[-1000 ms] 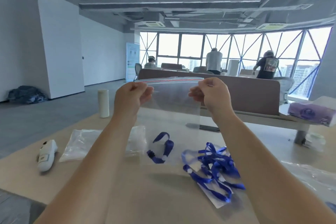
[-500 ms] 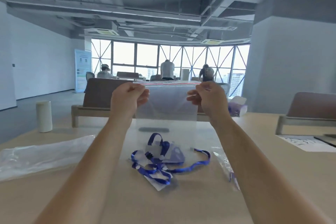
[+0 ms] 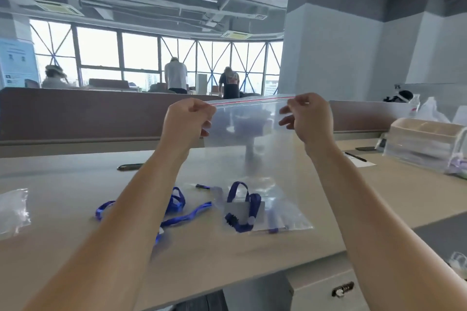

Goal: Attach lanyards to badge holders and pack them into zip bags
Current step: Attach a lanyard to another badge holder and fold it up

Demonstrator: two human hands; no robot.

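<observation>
Zip bag (image 3: 252,139) hangs over the middle of the table (image 3: 75,184), its red-lined zip strip (image 3: 252,100) pulled flat between my hands. My left hand (image 3: 185,124) pinches the top left corner, and my right hand (image 3: 309,118) pinches the top right. I judge the film very light, limp and slippery, so the stiffer strip is the place to hold. A badge holder (image 3: 238,209) with a blue lanyard (image 3: 255,206) shows through the lower part; whether inside or behind, I cannot tell. Loose lanyards (image 3: 187,217) lie toward the near edge.
</observation>
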